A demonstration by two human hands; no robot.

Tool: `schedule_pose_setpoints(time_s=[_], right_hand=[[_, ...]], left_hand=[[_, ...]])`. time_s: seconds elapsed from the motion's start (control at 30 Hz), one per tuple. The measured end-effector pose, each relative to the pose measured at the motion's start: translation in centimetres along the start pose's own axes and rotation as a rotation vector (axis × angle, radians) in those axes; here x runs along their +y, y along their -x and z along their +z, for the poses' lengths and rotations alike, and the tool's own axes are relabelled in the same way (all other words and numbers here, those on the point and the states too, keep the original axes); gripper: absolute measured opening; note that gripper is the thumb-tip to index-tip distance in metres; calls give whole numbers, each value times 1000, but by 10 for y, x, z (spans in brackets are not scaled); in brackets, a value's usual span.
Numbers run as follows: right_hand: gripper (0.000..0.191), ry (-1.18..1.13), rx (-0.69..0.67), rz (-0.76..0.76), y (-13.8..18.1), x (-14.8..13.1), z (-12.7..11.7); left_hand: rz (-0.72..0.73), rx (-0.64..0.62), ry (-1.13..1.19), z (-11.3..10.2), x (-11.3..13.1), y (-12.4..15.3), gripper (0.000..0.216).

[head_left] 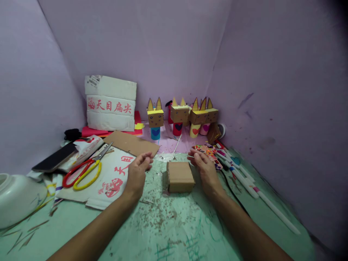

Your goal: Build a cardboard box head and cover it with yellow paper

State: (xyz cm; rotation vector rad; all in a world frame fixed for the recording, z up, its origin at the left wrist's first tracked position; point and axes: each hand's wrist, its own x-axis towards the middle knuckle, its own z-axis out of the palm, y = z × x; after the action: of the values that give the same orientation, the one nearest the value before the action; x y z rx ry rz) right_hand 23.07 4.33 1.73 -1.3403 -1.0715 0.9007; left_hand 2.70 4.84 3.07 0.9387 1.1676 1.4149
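A small brown cardboard box (pixel 180 177) sits on the green tabletop between my two hands, touched by neither. My left hand (pixel 138 174) is to the left of the box, over the edge of a white printed cardboard sheet (pixel 95 194); its fingers are loosely curved and hold nothing. On the other side, close to the box's right face, my right hand (pixel 203 170) is held with fingers apart and nothing in them. Scissors (pixel 88 168) with one red and one yellow handle lie on the white sheet, left of my left hand.
Several cardboard-headed animal figures (pixel 155 119) stand at the back. Behind the scissors leans a white printed carton panel (pixel 111 103). A white bowl (pixel 19 199) is at the left edge, near a dark phone-like slab (pixel 56 157). Markers (pixel 244 181) line the right; scraps (pixel 157 214) litter the front.
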Motion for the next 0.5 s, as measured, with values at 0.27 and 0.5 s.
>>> schedule_pose_setpoints(time_s=[0.27,0.5], right_hand=[[36,583,-100,144,-81,-21,24],[27,633,-215,276,-106,-8,58]], left_hand=[[-78,-101,-65,-4,-13,6,17],[-111,-96,15,-12,-14,0,23]])
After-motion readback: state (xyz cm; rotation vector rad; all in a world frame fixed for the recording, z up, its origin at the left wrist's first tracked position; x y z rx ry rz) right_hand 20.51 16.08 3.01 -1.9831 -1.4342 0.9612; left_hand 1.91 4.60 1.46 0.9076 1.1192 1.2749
